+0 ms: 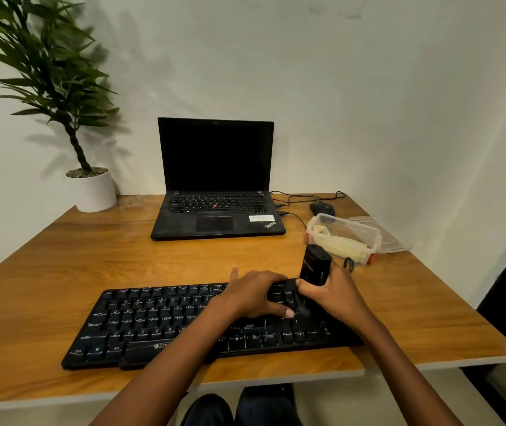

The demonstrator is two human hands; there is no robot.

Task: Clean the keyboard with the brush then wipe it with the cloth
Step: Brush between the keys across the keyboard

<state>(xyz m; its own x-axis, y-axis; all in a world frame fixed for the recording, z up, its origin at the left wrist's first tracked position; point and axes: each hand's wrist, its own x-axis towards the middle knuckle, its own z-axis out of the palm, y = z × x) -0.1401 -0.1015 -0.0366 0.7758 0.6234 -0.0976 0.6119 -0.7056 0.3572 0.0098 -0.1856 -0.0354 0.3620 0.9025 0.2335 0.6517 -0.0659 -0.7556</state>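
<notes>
The black keyboard [159,324] is laid along the near edge of the wooden bench [61,259]. A black brush [314,267] is held upright over its right part. The brush's lower end is set against the keys there, though it is blurred. The block-shaped handle is gripped by the right hand [334,295], with the fingers curled round it. The left hand [254,296] is rested on the keys just beside the brush, with the fingers spread and fairly flat. A pale cloth [345,242] is seen inside a clear container [373,238] behind the right hand, and the container's lid [391,241] is laid beside it. Farther back, an open laptop [214,179], a dark mouse [322,208] and a potted plant [91,189] are placed near the wall.
</notes>
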